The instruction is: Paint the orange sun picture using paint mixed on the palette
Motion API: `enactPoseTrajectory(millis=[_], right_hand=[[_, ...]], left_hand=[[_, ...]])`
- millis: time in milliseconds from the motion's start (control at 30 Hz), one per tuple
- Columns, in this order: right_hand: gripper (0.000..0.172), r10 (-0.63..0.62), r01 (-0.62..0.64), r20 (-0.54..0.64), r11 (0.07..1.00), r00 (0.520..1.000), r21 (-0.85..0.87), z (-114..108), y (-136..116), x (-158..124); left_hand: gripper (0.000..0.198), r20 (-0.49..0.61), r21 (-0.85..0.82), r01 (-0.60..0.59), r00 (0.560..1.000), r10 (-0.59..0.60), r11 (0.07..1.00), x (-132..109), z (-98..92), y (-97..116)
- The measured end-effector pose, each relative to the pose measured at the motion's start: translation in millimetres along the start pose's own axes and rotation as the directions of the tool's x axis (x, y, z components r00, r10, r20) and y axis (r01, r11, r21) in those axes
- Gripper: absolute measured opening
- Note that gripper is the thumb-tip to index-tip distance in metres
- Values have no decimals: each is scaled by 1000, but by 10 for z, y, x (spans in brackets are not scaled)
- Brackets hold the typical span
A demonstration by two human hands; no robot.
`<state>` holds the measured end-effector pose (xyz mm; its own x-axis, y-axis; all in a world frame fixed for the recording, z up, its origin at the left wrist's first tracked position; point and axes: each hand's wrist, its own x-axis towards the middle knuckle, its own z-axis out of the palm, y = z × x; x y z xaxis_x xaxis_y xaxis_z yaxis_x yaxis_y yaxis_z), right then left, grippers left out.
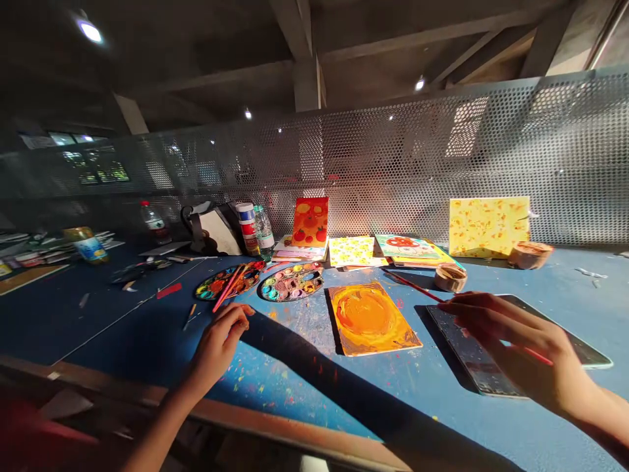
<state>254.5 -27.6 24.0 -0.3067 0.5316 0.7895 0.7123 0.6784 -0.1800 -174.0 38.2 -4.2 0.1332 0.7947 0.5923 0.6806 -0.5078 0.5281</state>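
My right hand [525, 347] is closed on a thin paintbrush [420, 286] with a red handle, held over a dark tablet [472, 341]. The brush points left, its tip above the table behind a small canvas [374, 318] painted orange with a round swirl. My left hand [221, 341], fingers loosely curled with nothing visible in them, is just in front of a paint palette [204, 288]. Two red-handled brushes [228, 288] rest across that palette. A second palette [291, 282] of mixed colours lies to its right.
Painted canvases, one red [310, 223] and one yellow [489, 226], lean at the back by a perforated metal screen [393, 164]. Small round cups [449, 278] stand near the tablet. Bottles [264, 234] and a bag [213, 229] sit at the back left of the blue table [295, 387].
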Motion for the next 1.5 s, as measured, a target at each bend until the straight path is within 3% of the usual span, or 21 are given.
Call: enactPoseTrajectory(millis=[67, 100, 233, 333, 433, 533, 600, 700, 800, 900, 1000, 1100, 1233, 1400, 1500], right_hand=[[28, -197, 186, 136, 979, 971, 89, 317, -66, 206], [29, -271, 258, 230, 962, 935, 85, 498, -96, 308], [27, -392, 495, 513, 866, 764, -75, 1276, -213, 660], [34, -350, 485, 520, 863, 779, -146, 1776, -285, 853], [35, -306, 459, 520, 867, 798, -195, 2137, -331, 984], [35, -265, 437, 531, 870, 805, -228, 2374, -347, 1056], [38, -236, 418, 534, 874, 812, -249, 2469, -335, 1077], [47, -174, 361, 508, 885, 843, -296, 2498, -290, 1062], [54, -113, 292, 464, 896, 879, -335, 2358, -265, 962], [61, -180, 308, 397, 907, 900, -288, 2076, -336, 785], [64, -258, 343, 349, 916, 901, -208, 1768, -504, 601], [66, -299, 363, 376, 925, 877, -110, 1555, -677, 472], [81, -290, 311, 461, 950, 838, 33, 1478, -799, 399], [101, -189, 96, 560, 977, 807, 190, 1505, -876, 419], [106, -179, -10, 650, 961, 739, 276, 1423, -963, 448]], left_hand=[[36, 16, -138, 155, 988, -154, 978, -4, 72, 32], [38, 31, -196, 214, 977, -212, 957, 7, 122, 51], [45, 84, -316, 309, 951, -298, 897, 65, 317, 128], [39, 129, -382, 362, 932, -339, 850, 63, 386, 182], [36, 162, -493, 421, 904, -396, 761, 15, 405, 223], [35, 185, -704, 469, 846, -500, 533, -21, 417, 242], [34, 221, -821, 439, 834, -506, 364, -19, 425, 250], [45, 295, -928, 359, 871, -394, 101, 4, 427, 271], [56, 363, -931, 336, 896, -256, -143, 9, 423, 298], [67, 392, -891, 343, 911, -125, -297, -4, 438, 337], [69, 388, -860, 335, 919, -66, -384, -7, 495, 417], [67, 392, -853, 333, 917, -74, -401, 3, 594, 564], [67, 441, -853, 374, 890, -119, -364, 1, 780, 874], [57, 271, -958, 211, 882, -384, -192, 10, 981, 1235], [50, 123, -992, 123, 852, -510, -33, 65, 995, 1242]])
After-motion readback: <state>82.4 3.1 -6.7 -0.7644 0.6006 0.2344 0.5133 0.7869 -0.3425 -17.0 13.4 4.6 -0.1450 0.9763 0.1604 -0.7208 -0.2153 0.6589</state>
